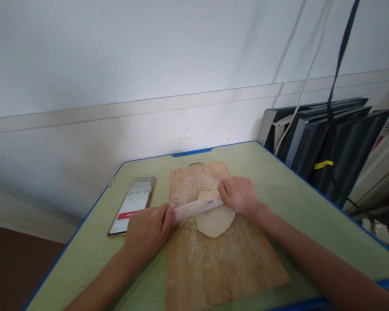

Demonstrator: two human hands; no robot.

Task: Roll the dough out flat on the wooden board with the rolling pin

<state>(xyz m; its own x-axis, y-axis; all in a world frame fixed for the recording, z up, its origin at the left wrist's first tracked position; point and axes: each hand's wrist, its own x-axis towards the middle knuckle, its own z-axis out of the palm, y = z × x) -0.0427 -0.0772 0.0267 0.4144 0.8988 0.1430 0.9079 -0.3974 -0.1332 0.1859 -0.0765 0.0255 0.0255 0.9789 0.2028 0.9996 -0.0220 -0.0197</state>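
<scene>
A floured rolling pin (197,207) lies slantwise across a flat round of dough (215,222). My left hand (149,226) is closed around the pin's left end, and my right hand (240,195) grips its right end. Part of the dough shows beyond the pin and a larger part on the near side. Beneath them is a wooden cutting board (223,263), dusted with flour, with a metal handle at its far edge. Both ends of the pin are hidden inside my fingers.
Left of the board lies a phone (131,207) with a timer on its screen, close to my left hand. The pale green table (272,172) has a blue edge. Dark flat panels (333,134) lean on the right, with hanging cords in front.
</scene>
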